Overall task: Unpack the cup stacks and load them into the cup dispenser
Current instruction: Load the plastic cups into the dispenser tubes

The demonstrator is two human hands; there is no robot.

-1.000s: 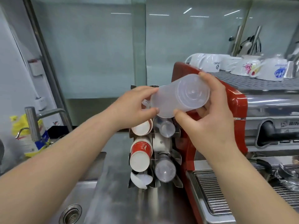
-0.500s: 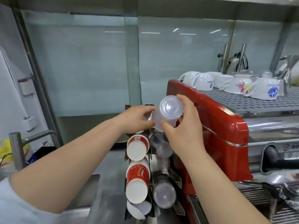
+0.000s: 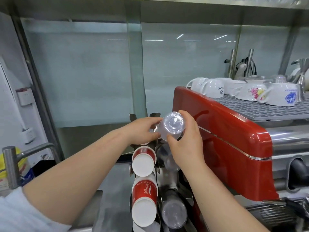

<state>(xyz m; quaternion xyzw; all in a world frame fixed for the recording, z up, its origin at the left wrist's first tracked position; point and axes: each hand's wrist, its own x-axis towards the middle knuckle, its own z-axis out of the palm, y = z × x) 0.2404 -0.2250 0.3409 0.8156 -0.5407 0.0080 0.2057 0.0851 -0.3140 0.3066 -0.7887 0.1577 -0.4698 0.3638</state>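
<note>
Big frosted glass wall (image 3: 93,72) across the back, steel counter (image 3: 115,190) down below. Red espresso machine (image 3: 222,143) filling the right side, grey grille on top loaded with upturned white mugs (image 3: 215,88), one flowery (image 3: 250,92), one with a blue print (image 3: 282,97). Steel tap (image 3: 15,161) off to the left with something yellow behind it, too blurry to name.

Cup dispenser (image 3: 157,164) standing just left of the machine, touching or nearly touching its red side, can't tell which. Two columns of slots: red-and-white paper cups (image 3: 144,190) poking out bottoms-first on the left column, clear plastic cups (image 3: 173,211) on the right column.

Stack of clear plastic cups (image 3: 172,126) up at the top of the right column, closed end tilted toward the camera, open end pointing down and back into the dispenser. How deep in the slot, hard to say, hands in the way.

Right hand (image 3: 185,144) wrapped around the stack from the right, thumb underneath and fingers over the top, clamped on it. Left hand (image 3: 143,129) on the left side of the stack, fingertips (image 3: 154,122) curled and pressed against its wall, so gripping too. Light sleeve (image 3: 25,213) showing at bottom left.
</note>
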